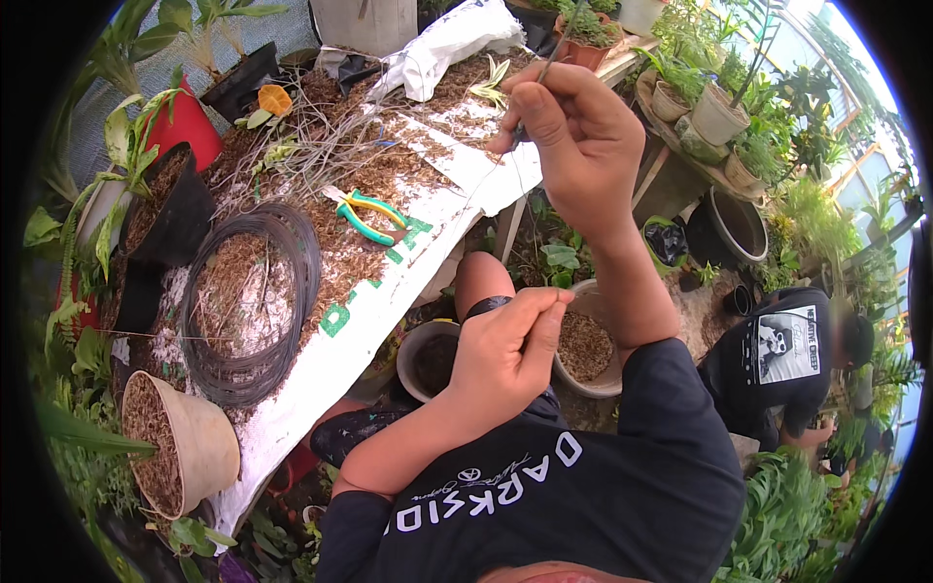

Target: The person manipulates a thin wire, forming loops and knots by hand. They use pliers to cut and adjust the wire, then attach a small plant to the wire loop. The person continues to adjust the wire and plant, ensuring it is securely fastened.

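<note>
My right hand (583, 138) is raised past the table's edge, its thumb and fingers closed on a dark thin wire (560, 45) that sticks up beyond the knuckles. A fine strand trails below those fingers. Lower and nearer my chest, my left hand (506, 353) has its thumb and forefinger tips pinched together. Whatever lies between these tips is too small to make out. On the white sack (306, 397) spread over the table rest green-and-yellow pliers (370, 215), jaws pointing left. A coil of dark wire (302, 321) lies left of them.
A tangle of dry stems (321, 138) covers the back of the table. A beige pot (208, 444) lies tilted at the near left; a black pot (171, 218) leans farther back. Beyond my knees stands a pot of growing medium (583, 346). Another person (773, 357) bends at the right.
</note>
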### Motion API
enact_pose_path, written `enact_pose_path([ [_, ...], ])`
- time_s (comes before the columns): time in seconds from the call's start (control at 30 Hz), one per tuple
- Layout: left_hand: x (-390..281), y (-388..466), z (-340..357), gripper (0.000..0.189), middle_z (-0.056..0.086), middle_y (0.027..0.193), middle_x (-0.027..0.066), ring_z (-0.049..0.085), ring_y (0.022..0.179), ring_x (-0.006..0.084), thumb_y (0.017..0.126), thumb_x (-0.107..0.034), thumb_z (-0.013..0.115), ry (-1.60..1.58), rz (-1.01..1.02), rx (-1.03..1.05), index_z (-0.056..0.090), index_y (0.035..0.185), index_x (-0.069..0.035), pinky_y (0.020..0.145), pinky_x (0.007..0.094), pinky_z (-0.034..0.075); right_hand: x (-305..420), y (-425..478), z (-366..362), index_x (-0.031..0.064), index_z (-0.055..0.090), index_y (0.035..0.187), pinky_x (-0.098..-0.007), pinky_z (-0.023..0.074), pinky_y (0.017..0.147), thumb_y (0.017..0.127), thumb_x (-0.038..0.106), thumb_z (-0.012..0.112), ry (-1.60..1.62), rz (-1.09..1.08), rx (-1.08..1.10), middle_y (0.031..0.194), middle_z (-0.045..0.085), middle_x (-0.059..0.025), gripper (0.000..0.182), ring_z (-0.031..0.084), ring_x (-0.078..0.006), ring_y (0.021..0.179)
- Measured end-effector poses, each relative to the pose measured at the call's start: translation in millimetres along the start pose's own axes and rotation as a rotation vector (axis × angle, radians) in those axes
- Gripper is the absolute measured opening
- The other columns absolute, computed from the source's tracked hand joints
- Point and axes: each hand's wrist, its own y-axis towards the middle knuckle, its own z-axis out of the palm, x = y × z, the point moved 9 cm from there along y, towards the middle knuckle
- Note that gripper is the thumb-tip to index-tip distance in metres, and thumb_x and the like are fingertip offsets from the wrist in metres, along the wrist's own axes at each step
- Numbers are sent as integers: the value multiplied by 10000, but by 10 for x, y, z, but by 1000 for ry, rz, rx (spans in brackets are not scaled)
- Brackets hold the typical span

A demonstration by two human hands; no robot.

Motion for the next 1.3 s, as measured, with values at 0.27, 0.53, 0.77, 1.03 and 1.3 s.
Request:
enact_pose_path([
  [0.27, 224, 71, -241, 604, 668, 1202, 216, 629, 1126, 246, 1119, -426, 344, -213, -291, 95, 496, 1434, 66, 989, 396, 485, -24, -29, -27, -69, 608, 1085, -272, 581, 634, 1040, 100, 597, 175, 110, 63, 845, 654, -92, 176, 664, -139, 733],
  [0.53, 341, 403, -854, 391, 552, 841, 33, 564, 780, 138, 1106, -383, 449, -642, -198, -285, 596, 1083, -22, 731, 306, 485, 62, -244, 95, -61, 609, 1056, -277, 597, 644, 1050, 111, 574, 257, 163, 152, 891, 648, -98, 176, 665, -139, 737],
  [0.77, 581, 668, -653, 335, 463, 728, -11, 497, 671, 123, 1091, -327, 514, -992, -315, -213, 587, 937, -40, 625, 276, 427, 90, -314, 88, -68, 624, 1045, -261, 593, 627, 1036, 97, 598, 256, 201, 114, 939, 660, -92, 167, 651, -119, 812],
  [1.03, 713, 959, -921, 375, 445, 724, -33, 467, 656, 103, 1080, -373, 531, -933, -335, -337, 580, 992, -11, 599, 272, 408, 362, 211, -745, -36, 662, 1088, -230, 507, 499, 1064, 193, 570, 101, 53, 91, 810, 632, -58, 248, 599, -96, 675],
  [1.3, 1166, 1915, -1148, 392, 452, 718, -40, 471, 636, 78, 1104, -373, 463, -889, -418, -315, 590, 1006, -14, 550, 230, 437, 600, 39, -1109, -7, 671, 1091, -206, 476, 510, 1062, 211, 577, -195, 123, 27, 798, 627, -20, 239, 583, -63, 669],
])
